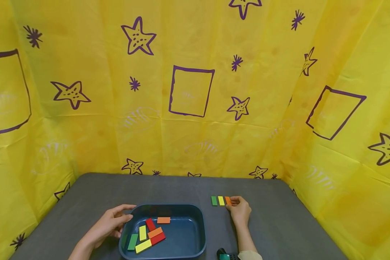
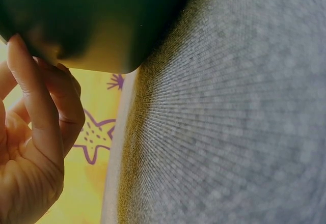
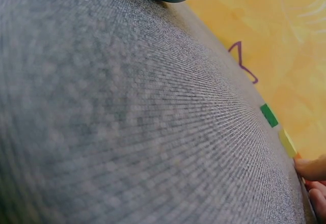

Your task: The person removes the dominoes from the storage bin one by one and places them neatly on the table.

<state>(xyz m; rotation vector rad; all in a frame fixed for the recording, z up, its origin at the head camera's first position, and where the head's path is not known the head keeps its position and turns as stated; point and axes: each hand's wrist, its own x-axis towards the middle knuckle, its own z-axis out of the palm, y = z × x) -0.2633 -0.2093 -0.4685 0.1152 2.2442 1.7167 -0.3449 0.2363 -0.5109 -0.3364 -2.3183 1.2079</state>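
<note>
My left hand (image 1: pixel 108 224) holds the left rim of a dark blue plastic tub (image 1: pixel 195 249), its thumb at the rim and the other fingers against the outer wall. In the left wrist view, fingers (image 2: pixel 38 102) meet the tub's edge (image 2: pixel 109 56). To the right of the tub, my right hand (image 1: pixel 240 211) pinches an orange block (image 1: pixel 228 200) between thumb and fingers at the right end of a short row. Beside it in that row lie a yellow block (image 1: pixel 221 201) and a green block (image 1: pixel 214 201), slightly spaced apart.
Several red, orange, yellow and green blocks lie inside the tub, mostly in its left half, among them a green block (image 1: pixel 133 242). A black and teal device (image 1: pixel 224 254) sits by the right sleeve. Yellow printed cloth (image 1: pixel 195 144) encloses the grey table (image 1: pixel 169 187).
</note>
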